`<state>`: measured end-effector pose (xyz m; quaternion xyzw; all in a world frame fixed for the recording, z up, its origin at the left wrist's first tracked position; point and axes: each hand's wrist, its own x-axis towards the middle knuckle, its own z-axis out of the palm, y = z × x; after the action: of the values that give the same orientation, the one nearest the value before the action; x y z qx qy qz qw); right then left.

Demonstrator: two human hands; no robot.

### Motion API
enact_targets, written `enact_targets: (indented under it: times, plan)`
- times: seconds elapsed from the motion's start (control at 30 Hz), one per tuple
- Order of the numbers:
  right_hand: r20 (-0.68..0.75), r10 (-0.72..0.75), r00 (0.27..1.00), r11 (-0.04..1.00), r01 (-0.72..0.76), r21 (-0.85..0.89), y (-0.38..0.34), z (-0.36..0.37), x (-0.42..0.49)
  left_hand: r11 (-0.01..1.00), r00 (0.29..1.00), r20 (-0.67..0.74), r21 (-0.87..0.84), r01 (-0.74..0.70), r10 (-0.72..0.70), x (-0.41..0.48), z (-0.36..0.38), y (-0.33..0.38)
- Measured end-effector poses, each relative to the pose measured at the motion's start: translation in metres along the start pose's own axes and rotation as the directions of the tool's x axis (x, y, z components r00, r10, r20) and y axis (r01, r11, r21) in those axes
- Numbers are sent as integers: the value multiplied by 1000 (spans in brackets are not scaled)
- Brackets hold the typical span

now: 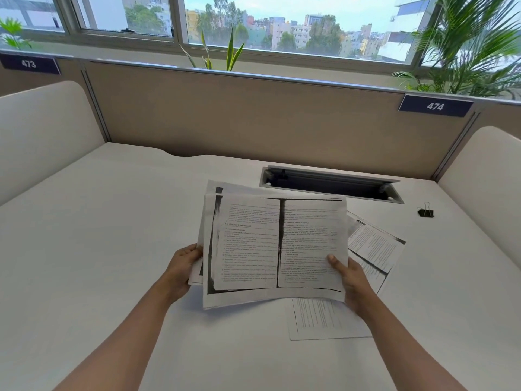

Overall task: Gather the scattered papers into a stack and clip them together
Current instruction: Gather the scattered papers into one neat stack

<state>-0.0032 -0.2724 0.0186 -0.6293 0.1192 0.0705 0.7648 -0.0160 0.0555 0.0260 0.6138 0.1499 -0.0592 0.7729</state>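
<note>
Both hands hold a loose stack of photocopied papers [270, 246] above the white desk [112, 249]. My left hand [184, 266] grips the stack's left edge. My right hand [348, 280] grips its lower right edge, thumb on top of the front sheet. The sheets in the stack are not squared; a back sheet sticks out at the top left. More papers [375, 246] lie on the desk at the right, partly under the held stack. Another single sheet [324, 320] lies below it, near my right wrist. A black binder clip [425, 212] rests at the far right of the desk.
A cable slot with an open flap [329, 184] is set into the desk behind the papers. Beige partition panels [253, 117] enclose the desk at the back and both sides. Plants stand behind the back panel by the window.
</note>
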Motion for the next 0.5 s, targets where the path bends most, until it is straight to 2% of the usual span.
enact_targets:
  times: [0.17, 0.27, 0.4, 0.5]
  plan:
    - [-31, -65, 997, 992, 61, -113, 8, -3, 5, 988, 997, 40, 144, 59, -65, -1, -5, -4]
    - [-33, -9, 999, 987, 3, -160, 13, -5, 6, 979, 994, 26, 176, 104, -110, -1, -6, -7]
    - [-57, 56, 997, 971, -67, -228, 16, -2, 9, 972, 981, -56, 132, 192, -187, -2, -4, -7]
    - [-46, 96, 994, 963, -105, -247, 17, 0, 10, 949, 966, -27, 182, 257, -256, 0, -4, -6]
